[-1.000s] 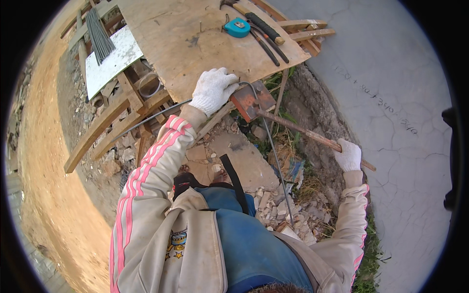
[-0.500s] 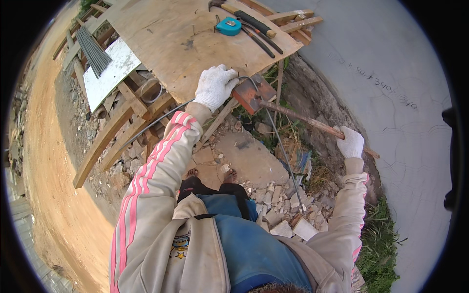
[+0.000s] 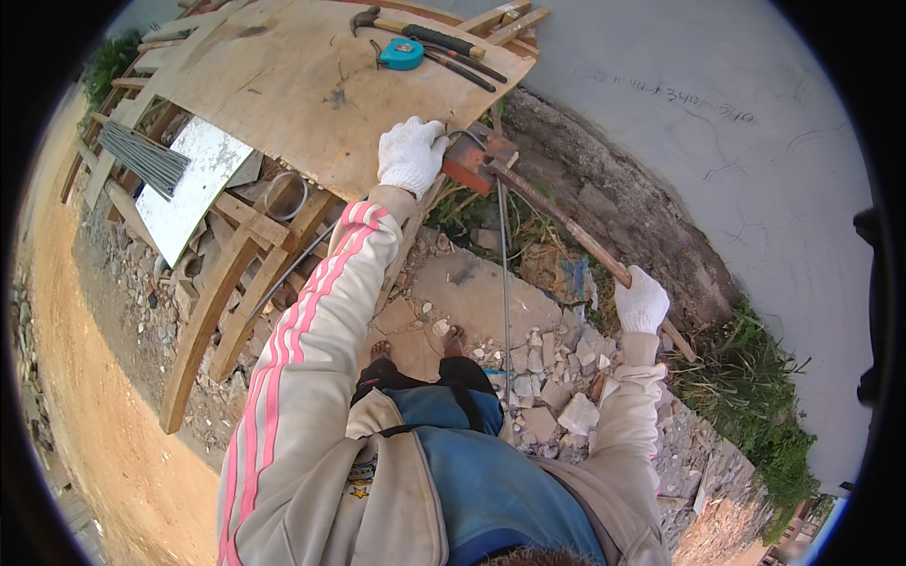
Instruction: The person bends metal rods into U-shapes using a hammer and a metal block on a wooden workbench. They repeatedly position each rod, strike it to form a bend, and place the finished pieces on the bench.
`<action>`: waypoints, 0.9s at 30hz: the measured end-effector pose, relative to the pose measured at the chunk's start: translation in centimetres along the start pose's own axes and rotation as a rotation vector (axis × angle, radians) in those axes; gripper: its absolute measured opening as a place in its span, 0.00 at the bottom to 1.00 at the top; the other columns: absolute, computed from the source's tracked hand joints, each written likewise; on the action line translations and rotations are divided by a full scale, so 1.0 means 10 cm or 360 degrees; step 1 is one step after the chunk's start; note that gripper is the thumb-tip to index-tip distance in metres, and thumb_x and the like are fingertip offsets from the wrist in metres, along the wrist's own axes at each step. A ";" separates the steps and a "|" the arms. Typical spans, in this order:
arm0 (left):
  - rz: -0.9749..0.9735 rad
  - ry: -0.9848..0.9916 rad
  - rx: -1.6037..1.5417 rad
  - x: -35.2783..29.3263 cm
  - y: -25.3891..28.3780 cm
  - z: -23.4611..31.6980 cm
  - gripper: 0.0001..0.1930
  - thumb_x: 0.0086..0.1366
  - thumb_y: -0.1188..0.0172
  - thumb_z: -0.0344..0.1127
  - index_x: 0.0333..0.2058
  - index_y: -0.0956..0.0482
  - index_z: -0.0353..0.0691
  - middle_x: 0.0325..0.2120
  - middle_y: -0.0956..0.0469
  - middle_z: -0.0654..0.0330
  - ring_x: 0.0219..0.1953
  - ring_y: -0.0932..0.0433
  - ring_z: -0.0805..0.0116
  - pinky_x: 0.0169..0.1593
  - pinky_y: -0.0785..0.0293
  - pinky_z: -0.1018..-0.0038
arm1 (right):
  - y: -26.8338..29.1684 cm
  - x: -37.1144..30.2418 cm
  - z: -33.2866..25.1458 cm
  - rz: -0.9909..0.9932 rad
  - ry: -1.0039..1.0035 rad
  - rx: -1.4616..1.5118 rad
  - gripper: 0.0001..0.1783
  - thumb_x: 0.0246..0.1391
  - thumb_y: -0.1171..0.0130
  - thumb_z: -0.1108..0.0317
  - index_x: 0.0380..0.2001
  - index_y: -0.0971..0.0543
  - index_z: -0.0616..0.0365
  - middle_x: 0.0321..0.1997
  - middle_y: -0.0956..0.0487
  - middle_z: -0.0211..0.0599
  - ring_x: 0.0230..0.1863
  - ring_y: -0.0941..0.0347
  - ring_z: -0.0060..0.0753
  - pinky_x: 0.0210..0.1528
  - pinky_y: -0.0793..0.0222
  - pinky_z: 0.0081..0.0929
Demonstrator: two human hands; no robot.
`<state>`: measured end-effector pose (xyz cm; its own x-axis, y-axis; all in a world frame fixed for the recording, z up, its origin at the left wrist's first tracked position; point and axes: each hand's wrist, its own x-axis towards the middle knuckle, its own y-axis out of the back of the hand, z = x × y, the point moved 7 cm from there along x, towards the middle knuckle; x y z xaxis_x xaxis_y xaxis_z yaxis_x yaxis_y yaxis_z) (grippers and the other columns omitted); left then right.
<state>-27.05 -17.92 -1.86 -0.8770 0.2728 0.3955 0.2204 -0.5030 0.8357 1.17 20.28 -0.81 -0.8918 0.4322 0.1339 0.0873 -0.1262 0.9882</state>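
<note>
My left hand (image 3: 412,156), in a white knitted glove, is closed at the near edge of the plywood bench top (image 3: 283,85), gripping a thin grey steel rod (image 3: 311,247). Just past those fingers the rod curves round at a rusty red steel bending head (image 3: 467,162), and its other end hangs down toward the rubble. From this head a rusty bar (image 3: 566,224) slants toward me on the right. My gloved right hand (image 3: 642,302) is wrapped around it near its lower end.
On the plywood lie a hammer (image 3: 420,34), a teal tape measure (image 3: 401,54) and pincers (image 3: 461,70). A bundle of steel rods (image 3: 143,158) rests on a white board (image 3: 193,179) at left. Broken rubble (image 3: 557,391) covers ground near my feet; a grey wall (image 3: 755,179) stands right.
My right hand has swung the bar toward me and leftward. The rod's hanging end has swung from lower right to nearly straight down. My left hand keeps its grip; the view has shifted slightly.
</note>
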 end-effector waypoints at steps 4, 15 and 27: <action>-0.0004 -0.0001 -0.0012 0.02 -0.04 -0.03 0.11 0.71 0.35 0.47 0.42 0.11 0.50 0.38 0.15 0.51 0.46 0.15 0.46 0.49 0.21 0.50 | 0.02 -0.57 -0.28 -0.0074 -0.0281 -0.0034 0.22 0.65 0.37 0.40 0.34 0.16 0.47 0.32 0.14 0.47 0.37 0.16 0.61 0.39 0.24 0.56; -0.0209 -0.0448 -0.0730 -0.12 0.22 -0.28 0.23 0.68 0.31 0.49 0.55 0.16 0.43 0.49 0.17 0.47 0.55 0.18 0.43 0.59 0.23 0.52 | 0.27 -1.06 -0.68 0.0075 -0.0259 0.0256 0.34 0.69 0.44 0.30 0.32 0.20 0.54 0.29 0.17 0.54 0.36 0.18 0.66 0.39 0.27 0.58; -0.0678 -0.1033 -0.0720 -1.26 0.57 0.18 0.24 0.72 0.31 0.51 0.56 0.18 0.40 0.40 0.13 0.51 0.44 0.13 0.47 0.48 0.17 0.56 | 0.20 -1.59 -1.16 0.0040 -0.0614 0.0215 0.38 0.68 0.46 0.27 0.34 0.16 0.55 0.31 0.14 0.56 0.38 0.15 0.65 0.41 0.24 0.60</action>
<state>-14.00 -22.72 -1.37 -0.4020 0.8508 0.3385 -0.3780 -0.4909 0.7850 10.35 2.75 -1.83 -0.6591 0.7368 0.1509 0.1872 -0.0336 0.9818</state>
